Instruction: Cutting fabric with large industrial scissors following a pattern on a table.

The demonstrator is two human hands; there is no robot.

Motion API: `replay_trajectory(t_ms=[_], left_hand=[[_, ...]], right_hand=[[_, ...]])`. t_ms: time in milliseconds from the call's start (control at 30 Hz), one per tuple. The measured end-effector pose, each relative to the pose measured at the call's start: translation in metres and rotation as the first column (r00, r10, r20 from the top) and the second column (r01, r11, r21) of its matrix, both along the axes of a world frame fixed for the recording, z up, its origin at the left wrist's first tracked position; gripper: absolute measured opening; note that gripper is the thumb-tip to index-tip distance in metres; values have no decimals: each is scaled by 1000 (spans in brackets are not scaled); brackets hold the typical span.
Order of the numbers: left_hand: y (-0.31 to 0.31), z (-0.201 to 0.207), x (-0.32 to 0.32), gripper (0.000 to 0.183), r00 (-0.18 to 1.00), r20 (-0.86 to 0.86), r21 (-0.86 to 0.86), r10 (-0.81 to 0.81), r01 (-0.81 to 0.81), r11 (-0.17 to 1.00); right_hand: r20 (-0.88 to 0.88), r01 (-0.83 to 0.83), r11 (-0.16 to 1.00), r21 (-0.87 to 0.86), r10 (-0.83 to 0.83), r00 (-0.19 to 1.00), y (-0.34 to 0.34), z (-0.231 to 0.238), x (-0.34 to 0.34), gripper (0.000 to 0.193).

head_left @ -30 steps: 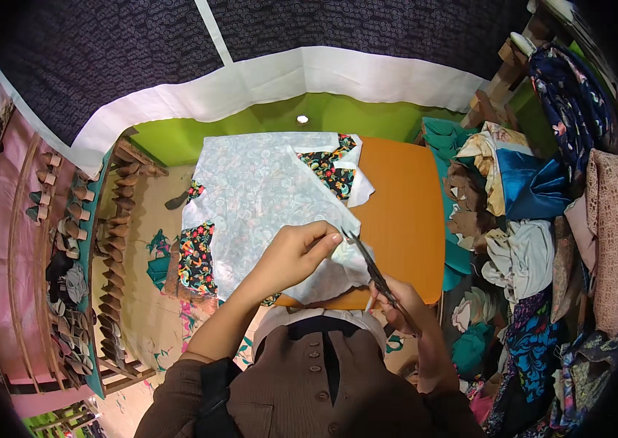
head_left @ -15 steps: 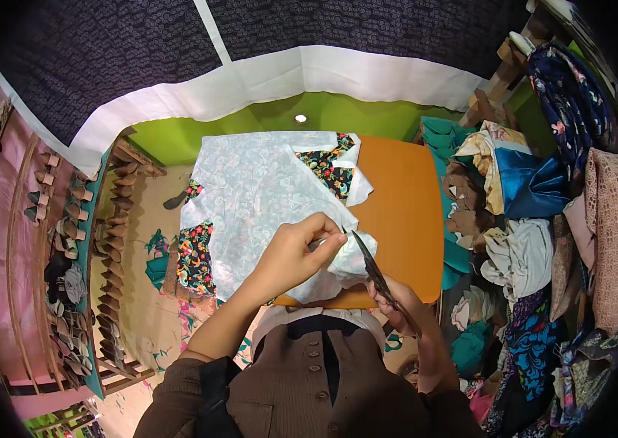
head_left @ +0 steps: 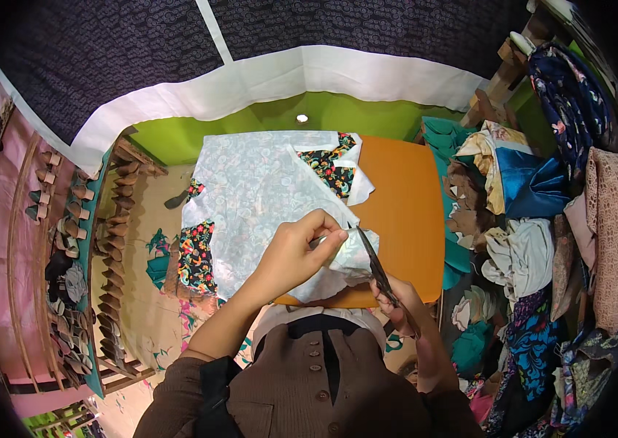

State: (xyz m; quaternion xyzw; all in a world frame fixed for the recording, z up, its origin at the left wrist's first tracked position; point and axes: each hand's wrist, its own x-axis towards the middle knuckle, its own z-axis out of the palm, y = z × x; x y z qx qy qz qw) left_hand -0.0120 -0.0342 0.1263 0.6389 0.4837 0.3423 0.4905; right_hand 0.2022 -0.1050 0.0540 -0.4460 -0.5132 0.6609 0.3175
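My right hand grips dark metal scissors. Their blades point up and away from me, with the tips at the edge of the cloth, close beside my left thumb. My left hand is closed in a pinch on the pale cloth, which is spread over an orange-topped table. That cloth shows a whitish side with a faint pattern. Where it is turned over, a black floral side is seen. Below the blades a loose white flap of cloth lies near the table's front edge.
Heaped fabrics crowd the right side. On the left, shoe-shaped pieces line a wooden rack. Scraps lie on the floor left of the table. A green wall and a hanging dark cloth stand behind it.
The scissors have shifted slightly, and their blades look closer together. The white flap beneath them lies a little differently. My left hand holds nearly the same place.
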Motion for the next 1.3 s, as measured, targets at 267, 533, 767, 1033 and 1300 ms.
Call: replay_trajectory(t_ms=[267,533,767,1033,1300], left_hand=[[-1,-1,-2,17,999,-43,73,-12,15,997],[-7,4,1,18,998,-45,103,-49,53,993],[-8,6,0,16,995,-81,62,-64,69,996],[-9,3,1,18,997,-64,110,-45,52,993],[-8,7,0,16,995,-88,41,-37,41,998]], right_hand=[[3,-3,996,-88,3,1000,0,21,-5,23],[-63,-28,892,-452,0,998,11,14,0,14],[-25,15,910,-414,-27,999,11,28,-4,15],[-38,89,859,-505,-125,991,9,25,-3,26],[-76,3,936,-352,-32,997,4,15,4,17]])
